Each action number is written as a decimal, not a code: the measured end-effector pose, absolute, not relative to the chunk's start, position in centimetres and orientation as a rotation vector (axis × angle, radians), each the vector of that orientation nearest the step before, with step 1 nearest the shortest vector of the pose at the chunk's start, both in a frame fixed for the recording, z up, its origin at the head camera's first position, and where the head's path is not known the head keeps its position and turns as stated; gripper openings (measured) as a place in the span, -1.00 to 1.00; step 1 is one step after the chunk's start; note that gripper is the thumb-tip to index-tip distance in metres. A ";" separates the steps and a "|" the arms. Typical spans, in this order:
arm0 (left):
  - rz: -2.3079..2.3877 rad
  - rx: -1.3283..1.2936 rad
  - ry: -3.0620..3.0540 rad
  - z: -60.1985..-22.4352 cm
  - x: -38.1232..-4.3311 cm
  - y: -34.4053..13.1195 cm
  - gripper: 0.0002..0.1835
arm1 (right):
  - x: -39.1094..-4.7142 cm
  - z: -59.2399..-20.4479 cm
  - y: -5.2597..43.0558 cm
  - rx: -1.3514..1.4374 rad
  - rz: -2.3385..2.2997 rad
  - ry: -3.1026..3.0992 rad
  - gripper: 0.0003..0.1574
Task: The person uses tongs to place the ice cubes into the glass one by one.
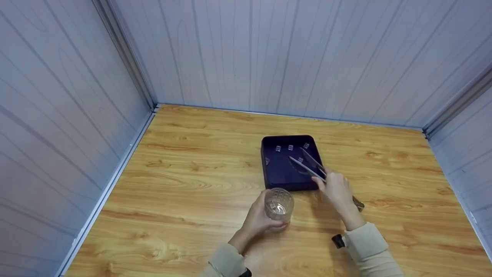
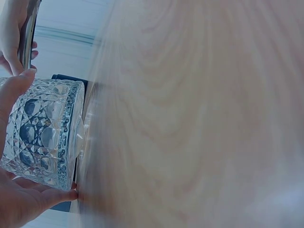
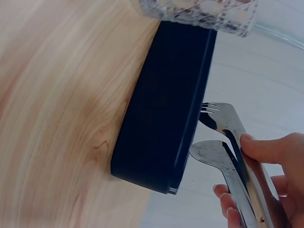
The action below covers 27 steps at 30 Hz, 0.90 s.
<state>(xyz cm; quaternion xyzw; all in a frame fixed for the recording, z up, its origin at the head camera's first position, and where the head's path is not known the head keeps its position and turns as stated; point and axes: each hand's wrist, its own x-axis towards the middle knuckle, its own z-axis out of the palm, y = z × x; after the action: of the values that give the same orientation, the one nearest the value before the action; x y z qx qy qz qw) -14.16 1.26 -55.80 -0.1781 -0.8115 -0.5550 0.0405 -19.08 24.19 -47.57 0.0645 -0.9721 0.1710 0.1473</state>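
My left hand (image 1: 258, 215) grips a clear cut-glass tumbler (image 1: 279, 206) in front of the dark blue tray, thumb and fingers around its side. In the left wrist view the faceted glass (image 2: 45, 133) appears close up. My right hand (image 1: 338, 192) holds metal serving tongs (image 3: 256, 190), whose two arms stand apart; one ends in fork tines, the other in a flat, rounded tip. The tong tips reach over the tray (image 1: 282, 179), close to a small clear cube (image 1: 300, 159). Whether they touch it, I cannot tell.
Several other small clear cubes lie in the tray, among them one cube (image 1: 278, 148) toward its back left. The tray stands on a wood-grain table (image 1: 192, 184). Pale panel walls (image 1: 238, 57) border the table at the back and both sides.
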 end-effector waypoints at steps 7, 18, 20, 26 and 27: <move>-1.697 -0.538 -2.492 -55.7 -14.1 1.3 -0.05 | -20.4 -48.1 24.1 0.126 0.498 -2.849 -0.58; -1.714 -0.543 -2.489 -55.8 -14.1 1.3 -0.04 | -21.9 -48.9 23.6 0.093 0.450 -2.855 -0.58; -1.714 -0.541 -2.489 -55.8 -14.2 1.3 -0.04 | -22.1 -49.0 23.5 0.088 0.429 -2.852 -0.58; -1.698 -0.538 -2.521 -55.7 -14.2 1.3 -0.04 | -22.5 -49.2 23.3 0.125 0.363 -2.806 -0.58; -1.690 -0.536 -2.528 -55.7 -14.2 1.3 -0.04 | -22.5 -49.2 23.2 0.124 0.357 -2.807 -0.59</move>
<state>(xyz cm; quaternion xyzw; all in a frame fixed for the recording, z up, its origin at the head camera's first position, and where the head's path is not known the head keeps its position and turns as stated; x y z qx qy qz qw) -14.22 1.26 -55.73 -0.1735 -0.8184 -0.5472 0.0268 -22.54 23.23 -49.23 0.0432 -0.9792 0.1245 0.1543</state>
